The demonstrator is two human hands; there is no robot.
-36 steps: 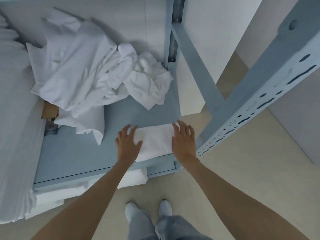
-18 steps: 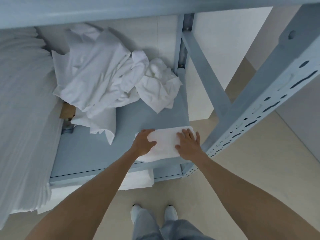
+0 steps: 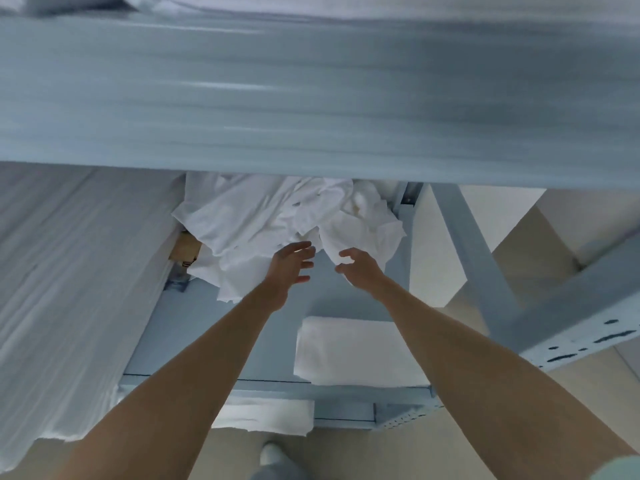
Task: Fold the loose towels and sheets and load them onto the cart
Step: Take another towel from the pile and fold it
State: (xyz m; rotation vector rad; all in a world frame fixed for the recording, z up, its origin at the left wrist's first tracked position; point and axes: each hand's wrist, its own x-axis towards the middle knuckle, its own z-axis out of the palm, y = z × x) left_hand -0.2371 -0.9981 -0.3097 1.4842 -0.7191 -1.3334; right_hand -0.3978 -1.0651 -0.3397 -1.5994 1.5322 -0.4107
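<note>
**Under the upper shelf: two hands at the loose pile, one towel folded**

On the middle shelf (image 3: 207, 327) of the blue-grey cart, one folded towel (image 3: 349, 351) is lying at the near right corner, squared up against the front edge. One crumpled heap of loose white linen (image 3: 277, 220) is sitting at the far end of the same shelf; how many separate pieces are making it up is not clear.

Two bare arms are stretching out over the shelf. The left hand (image 3: 289, 266) is hovering with fingers spread and relaxed, gripping nothing, its fingertips just at the near edge of the heap. The right hand (image 3: 358, 268) is reaching beside it with fingers loosely curved; whether it is touching the hanging corner of cloth cannot be told, and no grasp is showing.

One upper shelf (image 3: 311, 91) is smearing across the top half of the view in motion blur, hiding the far part of the heap. One tall stack of white sheets (image 3: 69, 289) is filling the left side, cut off by the frame. One more folded piece (image 3: 266, 415) is peeking out on the level below, mostly hidden. One shoe (image 3: 273, 452) is showing on the floor, cropped at the bottom edge.
</note>
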